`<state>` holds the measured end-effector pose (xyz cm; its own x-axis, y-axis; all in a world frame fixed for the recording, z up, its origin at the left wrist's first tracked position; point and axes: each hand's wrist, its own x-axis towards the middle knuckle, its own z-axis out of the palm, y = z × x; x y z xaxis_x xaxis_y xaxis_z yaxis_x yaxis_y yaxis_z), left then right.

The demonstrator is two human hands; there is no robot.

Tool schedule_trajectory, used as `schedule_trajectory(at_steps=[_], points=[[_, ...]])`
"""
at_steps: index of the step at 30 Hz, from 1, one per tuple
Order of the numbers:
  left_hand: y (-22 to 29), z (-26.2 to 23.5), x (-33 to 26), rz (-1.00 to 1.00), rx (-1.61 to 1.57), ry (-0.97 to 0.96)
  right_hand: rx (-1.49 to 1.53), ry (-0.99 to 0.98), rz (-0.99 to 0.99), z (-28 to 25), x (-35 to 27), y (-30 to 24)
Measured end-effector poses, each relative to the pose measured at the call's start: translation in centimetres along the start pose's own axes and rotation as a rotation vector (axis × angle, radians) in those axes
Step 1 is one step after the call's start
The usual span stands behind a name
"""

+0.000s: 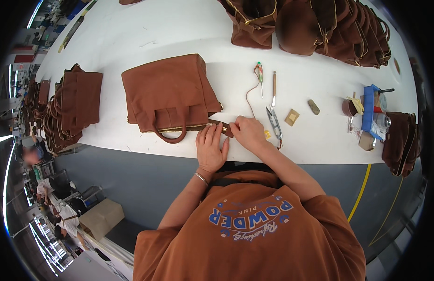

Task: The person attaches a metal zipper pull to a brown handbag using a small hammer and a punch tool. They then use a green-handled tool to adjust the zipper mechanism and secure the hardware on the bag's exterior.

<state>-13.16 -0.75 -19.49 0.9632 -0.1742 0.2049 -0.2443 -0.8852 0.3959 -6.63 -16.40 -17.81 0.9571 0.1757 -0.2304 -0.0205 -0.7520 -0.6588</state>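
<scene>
A brown leather handbag (165,89) lies on its side on the white table, its looped handle (183,133) toward me. Along its near edge runs a gold zipper (189,128), whose brown end strip (227,132) sticks out to the right. My left hand (211,147) rests on that strip with fingers stretched out flat. Curled fingers of my right hand (249,134) pinch the strip's outer end, though the fingertips are partly hidden. Close to the right hand lie grey thread snips (274,122) and a small yellow piece (267,134).
Beyond my right hand lie a green-handled awl (259,75), a wooden-handled tool (274,86), a tan square block (292,117) and a dark oblong lump (314,107). A blue tray (368,110) stands at right. More brown bags (352,35) line the far right; others (81,98) stand left.
</scene>
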Motion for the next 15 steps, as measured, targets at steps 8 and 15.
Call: schedule_trajectory(at_steps=[8,15], points=[[0.2,-0.2,0.2,-0.016,-0.007,0.015,0.01,-0.021,-0.021,-0.1,0.1,0.2],[-0.1,-0.2,0.0,-0.01,-0.021,0.008,0.004,0.074,-0.094,-0.6,0.4,-0.6]])
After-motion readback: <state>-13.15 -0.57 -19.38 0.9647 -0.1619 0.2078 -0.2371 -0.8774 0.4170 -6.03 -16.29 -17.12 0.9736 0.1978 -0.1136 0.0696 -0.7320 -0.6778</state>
